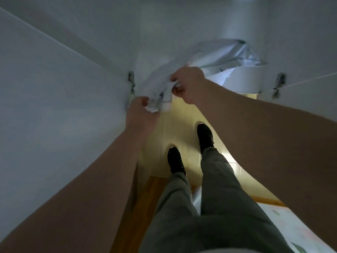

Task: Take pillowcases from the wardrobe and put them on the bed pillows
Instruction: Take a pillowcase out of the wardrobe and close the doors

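A pale, crumpled pillowcase [215, 55] hangs out of the open wardrobe [182, 24] in front of me, its far end still inside. My left hand [141, 114] is closed on its lower bunched end. Slightly higher and to the right, my right hand [189, 84] grips the cloth in a fist. Both bare forearms reach up from the bottom of the view. At the bottom right lies the edge of the bed [295, 229] with a leaf-patterned cover.
A white wardrobe door [45, 97] stands open on my left, with hinges [131, 83] at its edge; another hinge [279, 84] is on the right. More folded white linen [242, 79] lies on the shelf. My feet stand on yellowish floor [182, 117].
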Motion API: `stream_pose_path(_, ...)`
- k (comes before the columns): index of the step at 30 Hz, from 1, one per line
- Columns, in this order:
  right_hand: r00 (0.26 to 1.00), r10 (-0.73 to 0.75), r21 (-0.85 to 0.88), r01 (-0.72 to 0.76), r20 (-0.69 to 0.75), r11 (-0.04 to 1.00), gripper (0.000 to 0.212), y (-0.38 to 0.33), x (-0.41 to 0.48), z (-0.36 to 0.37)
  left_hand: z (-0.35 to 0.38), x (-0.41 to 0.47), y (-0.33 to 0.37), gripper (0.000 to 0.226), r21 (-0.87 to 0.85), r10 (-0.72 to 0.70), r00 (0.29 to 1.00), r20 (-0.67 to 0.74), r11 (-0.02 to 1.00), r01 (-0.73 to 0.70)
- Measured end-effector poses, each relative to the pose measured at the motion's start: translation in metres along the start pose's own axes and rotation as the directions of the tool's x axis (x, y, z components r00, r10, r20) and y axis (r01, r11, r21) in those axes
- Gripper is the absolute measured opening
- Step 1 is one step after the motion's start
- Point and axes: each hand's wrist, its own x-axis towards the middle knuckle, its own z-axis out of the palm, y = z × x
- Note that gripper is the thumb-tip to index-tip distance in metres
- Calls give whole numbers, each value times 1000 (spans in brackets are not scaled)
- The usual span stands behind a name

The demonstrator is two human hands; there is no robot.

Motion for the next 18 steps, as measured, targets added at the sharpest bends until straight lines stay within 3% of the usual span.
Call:
stream_pose_path(3, 993, -109, -41, 110, 38, 993, 20, -24, -69, -4, -19, -23, 5, 93, 220, 200, 980, -7, 956, -193)
stream_pose_path(6, 976, -208, -65, 212, 62, 975, 23, -33, -138, -9, -32, -54, -1, 133, 526, 237, 969, 68, 817, -236)
stream_pose_path(9, 951, -301, -36, 304, 66, 952, 29, -29, -201, -15, -40, -97, -10, 149, 625, 352, 930, 101, 705, -335)
stream_pose_path(14, 891, -429, -76, 442, 147, 894, 30, -12, -278, -20, -60, -144, -15, 122, 527, 484, 841, -241, 793, -306)
stream_pose_path(16, 872, -470, -99, 484, 136, 869, 27, -7, -298, -27, -72, -145, -12, 93, 489, 490, 840, -232, 805, -335)
stream_pose_path(18, 849, -523, -151, 529, 79, 835, 17, -1, -310, -34, -84, -147, -6, 48, 504, 530, 834, -157, 769, -394)
